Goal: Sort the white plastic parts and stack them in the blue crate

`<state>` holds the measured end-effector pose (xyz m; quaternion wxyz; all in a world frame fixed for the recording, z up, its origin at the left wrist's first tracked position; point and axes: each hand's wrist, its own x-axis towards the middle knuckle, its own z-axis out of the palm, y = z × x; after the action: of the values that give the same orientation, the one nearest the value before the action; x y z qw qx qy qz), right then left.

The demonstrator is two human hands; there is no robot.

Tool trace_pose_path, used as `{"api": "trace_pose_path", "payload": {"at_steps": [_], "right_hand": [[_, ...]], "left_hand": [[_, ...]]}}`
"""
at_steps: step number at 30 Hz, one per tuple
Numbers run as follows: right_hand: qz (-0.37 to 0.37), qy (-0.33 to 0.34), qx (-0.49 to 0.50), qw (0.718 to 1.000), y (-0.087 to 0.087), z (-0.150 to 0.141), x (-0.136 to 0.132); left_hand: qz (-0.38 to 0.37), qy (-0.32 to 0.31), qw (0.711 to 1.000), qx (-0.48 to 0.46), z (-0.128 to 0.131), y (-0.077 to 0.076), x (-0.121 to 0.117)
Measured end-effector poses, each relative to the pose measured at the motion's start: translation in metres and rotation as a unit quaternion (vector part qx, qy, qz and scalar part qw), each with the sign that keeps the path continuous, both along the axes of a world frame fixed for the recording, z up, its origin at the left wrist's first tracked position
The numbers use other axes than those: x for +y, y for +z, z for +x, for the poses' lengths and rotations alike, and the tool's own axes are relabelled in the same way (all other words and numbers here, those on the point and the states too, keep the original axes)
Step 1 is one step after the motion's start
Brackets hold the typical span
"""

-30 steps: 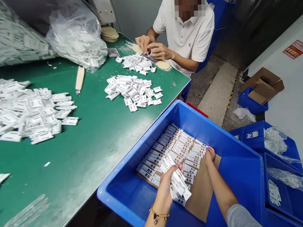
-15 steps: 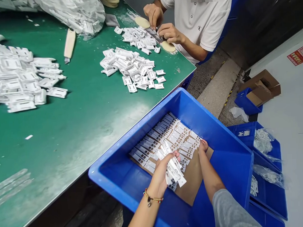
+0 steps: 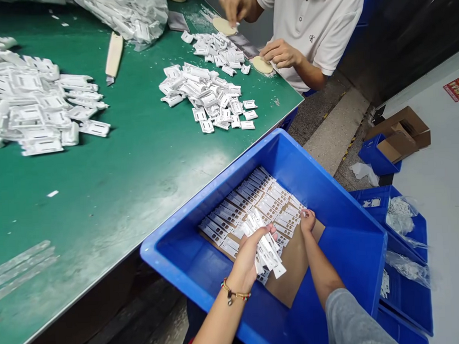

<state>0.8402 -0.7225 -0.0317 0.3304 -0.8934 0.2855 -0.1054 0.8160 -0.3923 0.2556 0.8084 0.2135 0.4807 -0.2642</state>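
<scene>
My left hand [image 3: 251,254] is closed round a fanned stack of white plastic clips [image 3: 268,248], held over the blue bin [image 3: 180,259]. My right hand [image 3: 307,220] reaches into the bin with its fingertips pinched on a clip at the right end of the laid rows [image 3: 253,201]. The rows lie side by side on a brown cardboard sheet [image 3: 293,270] on the bin floor.
The green table [image 3: 120,171] carries a pile of larger white parts [image 3: 31,108] at left, a pile of small clips [image 3: 207,95] in the middle, a knife [image 3: 113,55] and a plastic bag of parts [image 3: 129,15]. A person in a white shirt [image 3: 314,23] works at the far corner. More blue bins [image 3: 405,246] stand at right.
The view has shifted a little up and right. Both hands remain in the bin, the left still with its stack. The other person's hands have moved apart.
</scene>
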Motion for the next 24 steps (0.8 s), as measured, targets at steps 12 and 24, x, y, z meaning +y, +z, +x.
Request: {"api": "trace_pose_path", "payload": {"at_steps": [12, 24], "right_hand": [[-0.146, 0.195, 0.07, 0.967, 0.028, 0.028, 0.024], [-0.21, 0.236, 0.091, 0.945, 0.03, 0.035, 0.029]], "left_hand": [[0.004, -0.003, 1.0, -0.006, -0.002, -0.003, 0.0], [0.01, 0.004, 1.0, 0.0, -0.002, -0.004, -0.002]]}}
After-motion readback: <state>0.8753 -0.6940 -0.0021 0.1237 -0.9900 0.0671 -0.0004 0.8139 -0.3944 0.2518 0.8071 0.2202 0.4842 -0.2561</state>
